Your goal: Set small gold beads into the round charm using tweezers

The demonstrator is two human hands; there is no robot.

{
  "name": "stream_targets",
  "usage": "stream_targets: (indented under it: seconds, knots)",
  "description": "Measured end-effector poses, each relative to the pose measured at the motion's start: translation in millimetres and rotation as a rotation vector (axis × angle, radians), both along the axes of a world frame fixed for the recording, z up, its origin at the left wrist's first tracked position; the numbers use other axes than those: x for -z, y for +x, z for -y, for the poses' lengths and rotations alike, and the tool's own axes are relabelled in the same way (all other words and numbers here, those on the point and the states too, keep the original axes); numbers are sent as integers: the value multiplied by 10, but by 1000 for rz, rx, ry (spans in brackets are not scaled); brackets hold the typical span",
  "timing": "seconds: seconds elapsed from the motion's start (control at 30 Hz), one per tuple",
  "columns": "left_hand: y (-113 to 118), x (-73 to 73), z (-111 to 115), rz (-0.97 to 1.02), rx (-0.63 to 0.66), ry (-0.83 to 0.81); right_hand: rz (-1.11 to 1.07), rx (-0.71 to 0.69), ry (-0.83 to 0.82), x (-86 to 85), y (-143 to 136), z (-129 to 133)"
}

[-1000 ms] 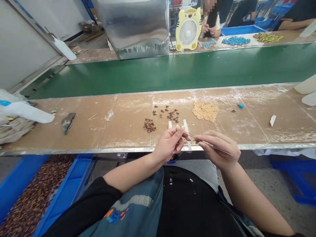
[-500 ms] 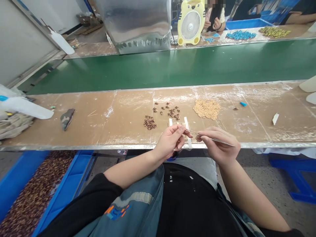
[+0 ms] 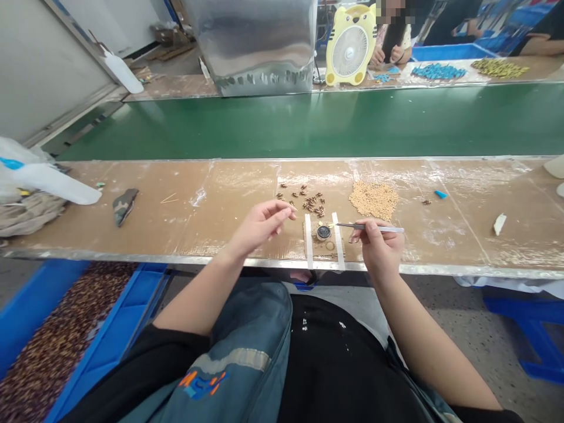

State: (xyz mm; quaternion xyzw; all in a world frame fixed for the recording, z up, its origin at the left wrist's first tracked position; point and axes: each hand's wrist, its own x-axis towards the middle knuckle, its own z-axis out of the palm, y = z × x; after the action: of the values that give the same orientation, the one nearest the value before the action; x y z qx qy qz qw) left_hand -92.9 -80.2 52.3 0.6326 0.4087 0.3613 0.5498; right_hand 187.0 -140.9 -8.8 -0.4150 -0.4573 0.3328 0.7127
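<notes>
My right hand (image 3: 379,244) grips a pair of slim metal tweezers (image 3: 374,227), their dark tip pointing left. Close to that tip stands a small round pot with black content (image 3: 324,233), between two white tape strips (image 3: 309,244). My left hand (image 3: 264,223) hovers left of the pot, thumb and index finger pinched together; whatever they hold is too small to name. It covers one brown pile, while more small brown pieces (image 3: 314,202) lie beyond its fingertips. A pile of tiny tan pieces (image 3: 374,200) sits behind my right hand.
Beyond the brown worktop (image 3: 238,205) runs a green belt (image 3: 264,129). A yellow fan (image 3: 351,47) and a metal box (image 3: 259,53) stand across it, near another person's hands. White bottles (image 3: 57,183) lie at left. A blue bin (image 3: 101,335) of brown pieces stands below.
My hands have parted: the left moved left and up over the brown pile, the right lowered the tweezers level beside the pot. The pot, covered before, now shows. The view shifted slightly.
</notes>
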Motion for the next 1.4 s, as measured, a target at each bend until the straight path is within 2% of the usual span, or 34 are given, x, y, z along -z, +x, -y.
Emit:
stream_targets:
  seconds: [0.1, 0.17, 0.3, 0.4, 0.47, 0.7, 0.83, 0.93, 1.17, 1.4]
  knots:
    - [-343, -104, -123, -368, -123, 207, 101, 77, -2, 163, 21, -112]
    - [-452, -81, -134, -615, -108, 272, 156, 115, 1, 254, 13, -166]
    - [-428, 175, -93, -857, 30, 338, 251, 165, 17, 345, -25, -211]
    - [-363, 377, -91, -958, 35, 418, 372, 174, 30, 336, -40, -205]
    - [-351, 450, -109, -1030, 32, 447, 448, 160, 51, 316, -42, -192]
    - [-405, 457, -188, -1176, 141, 618, 578, 130, 85, 327, -43, -166]
    - [-390, 426, -210, -1291, 275, 787, 566, 131, 112, 350, -49, -163]
    - [-372, 424, -216, -1295, 337, 869, 528, 136, 134, 348, -54, -159]
    - [-378, 486, -197, -1254, 377, 941, 534, 191, 107, 342, -65, -162]
    - [-356, 381, -219, -1349, 505, 941, 575, 156, 121, 367, -57, -172]
